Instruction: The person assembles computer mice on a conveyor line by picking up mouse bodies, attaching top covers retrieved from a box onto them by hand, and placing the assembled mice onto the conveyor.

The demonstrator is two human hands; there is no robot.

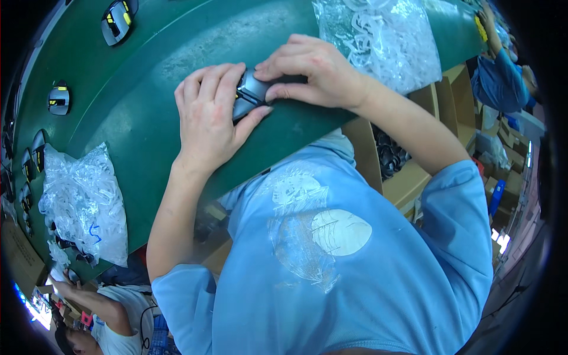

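A grey and black computer mouse (253, 90) with small yellow marks rests on the green table (148, 160), close to the edge in front of me. My left hand (210, 109) wraps over its left end, fingers on top and thumb along the near side. From the other side, my right hand (310, 71) grips the right end between thumb and fingers. Both hands are closed on the same mouse, and the palms and fingers hide part of it.
Other mice (59, 99) stand along the table's left part, one (116, 23) farther back. Clear bags of translucent plastic pieces lie at left (89, 201) and right (384, 47). A cardboard box (408, 183) holds dark parts below the edge. Co-workers sit lower left (112, 307) and far right (500, 83).
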